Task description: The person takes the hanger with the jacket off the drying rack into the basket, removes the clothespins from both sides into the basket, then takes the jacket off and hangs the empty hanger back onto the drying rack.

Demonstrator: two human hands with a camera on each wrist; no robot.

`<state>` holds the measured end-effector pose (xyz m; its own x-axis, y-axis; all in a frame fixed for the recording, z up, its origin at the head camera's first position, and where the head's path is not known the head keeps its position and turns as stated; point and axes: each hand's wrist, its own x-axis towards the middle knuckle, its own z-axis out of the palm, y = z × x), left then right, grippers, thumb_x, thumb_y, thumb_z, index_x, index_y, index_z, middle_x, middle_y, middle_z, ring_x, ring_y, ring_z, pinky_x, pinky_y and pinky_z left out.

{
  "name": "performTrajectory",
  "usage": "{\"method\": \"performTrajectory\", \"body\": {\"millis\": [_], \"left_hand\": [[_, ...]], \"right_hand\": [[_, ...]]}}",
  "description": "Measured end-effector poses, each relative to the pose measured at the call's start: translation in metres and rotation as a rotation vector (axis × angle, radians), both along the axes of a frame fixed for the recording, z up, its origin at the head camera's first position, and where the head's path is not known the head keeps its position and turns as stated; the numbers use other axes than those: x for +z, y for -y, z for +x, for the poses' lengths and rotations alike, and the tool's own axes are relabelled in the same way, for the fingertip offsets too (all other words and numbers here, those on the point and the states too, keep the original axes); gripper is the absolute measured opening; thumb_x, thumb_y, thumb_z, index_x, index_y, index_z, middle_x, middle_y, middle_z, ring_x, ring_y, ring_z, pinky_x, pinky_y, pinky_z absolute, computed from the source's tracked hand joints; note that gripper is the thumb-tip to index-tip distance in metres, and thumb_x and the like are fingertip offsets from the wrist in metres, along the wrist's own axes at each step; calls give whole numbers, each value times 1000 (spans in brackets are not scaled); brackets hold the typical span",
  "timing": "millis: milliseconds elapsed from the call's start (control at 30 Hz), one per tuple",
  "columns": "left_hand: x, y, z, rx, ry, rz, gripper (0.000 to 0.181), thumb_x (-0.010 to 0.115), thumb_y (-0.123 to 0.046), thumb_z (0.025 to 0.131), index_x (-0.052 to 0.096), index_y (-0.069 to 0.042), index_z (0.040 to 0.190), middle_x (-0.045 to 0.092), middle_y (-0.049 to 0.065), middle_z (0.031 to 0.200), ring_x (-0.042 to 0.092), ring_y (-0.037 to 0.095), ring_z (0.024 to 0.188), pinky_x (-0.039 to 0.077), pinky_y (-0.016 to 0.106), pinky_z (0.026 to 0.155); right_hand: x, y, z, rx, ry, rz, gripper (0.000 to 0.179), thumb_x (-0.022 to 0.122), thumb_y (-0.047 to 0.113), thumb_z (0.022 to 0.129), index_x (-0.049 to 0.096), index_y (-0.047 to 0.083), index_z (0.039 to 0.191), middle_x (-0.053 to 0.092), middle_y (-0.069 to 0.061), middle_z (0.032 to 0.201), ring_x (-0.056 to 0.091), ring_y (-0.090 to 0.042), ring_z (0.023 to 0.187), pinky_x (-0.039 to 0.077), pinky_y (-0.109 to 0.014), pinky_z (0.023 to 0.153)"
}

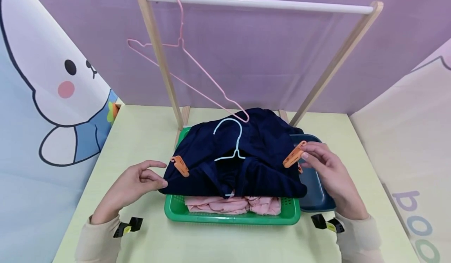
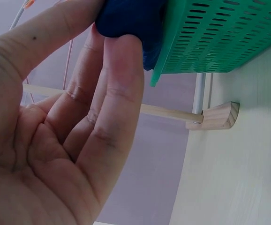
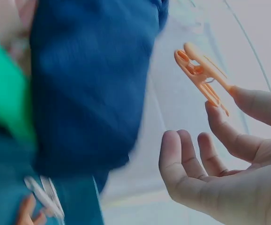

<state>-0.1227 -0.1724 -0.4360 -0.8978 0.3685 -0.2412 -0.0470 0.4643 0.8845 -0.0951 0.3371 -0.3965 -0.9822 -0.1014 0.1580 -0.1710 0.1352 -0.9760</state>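
Navy cloth: the garment [image 1: 267, 181] lies over the green basket [image 1: 232, 218], pale hanger [image 1: 237, 141] inserted, an orange clip [image 1: 181, 166] at nine o'clock; these appear done. Outstanding: your right hand [image 1: 327, 169] pinches a second clip [image 1: 294, 155] at three, off the cloth; the hanger is off the rail [image 1: 264, 2] at twelve. Your left hand [image 1: 134, 186] touches the eight-o'clock edge; you cannot tell whether it pinches. Yellowish table [image 1: 229, 243]; lilac wall [image 1: 264, 67] at twelve, cartoon panel [image 1: 53, 87] at ten.

Pale hanger [image 1: 237, 152], between left fingers [image 1: 153, 164] and right fingers [image 1: 317, 149]: arms mostly hidden in navy garment [image 1: 271, 145]. Pink cloth [image 1: 218, 205], lower, between them: top covered. Blue tray [image 1: 311, 192], beneath right fingers: left part unseen from here.
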Motion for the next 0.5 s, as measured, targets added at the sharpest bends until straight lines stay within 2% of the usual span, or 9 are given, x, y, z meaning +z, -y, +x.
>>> {"method": "performTrajectory", "body": {"millis": [167,267,400,500], "left_hand": [[0,0,0,1,0,5,53,78,-28,90,57,-7,134,75,0,92,70,21,90,55,34,79],[0,0,0,2,4,3,53,78,-28,90,56,-7,134,75,0,92,70,20,90,55,35,79],[0,0,0,4,3,1,53,78,-27,90,57,-7,134,75,0,92,70,21,90,54,35,79],[0,0,0,5,7,-3,53,78,-28,90,57,-7,134,75,0,92,70,21,90,54,36,80]], "right_hand": [[0,-23,2,-119,-32,297,24,54,2,103,58,-14,121,40,-10,127,50,-9,106,54,-16,75],[-6,-33,2,-165,-85,472,21,59,0,100,63,-10,117,45,-13,125,44,-10,106,48,-13,77],[-19,-41,-3,-204,-168,587,16,66,-6,92,69,-8,108,57,-20,113,44,-16,103,40,-14,78],[-30,-45,-6,-259,-186,668,12,70,-5,90,71,-8,102,60,-22,105,51,-25,96,41,-19,76]]}}
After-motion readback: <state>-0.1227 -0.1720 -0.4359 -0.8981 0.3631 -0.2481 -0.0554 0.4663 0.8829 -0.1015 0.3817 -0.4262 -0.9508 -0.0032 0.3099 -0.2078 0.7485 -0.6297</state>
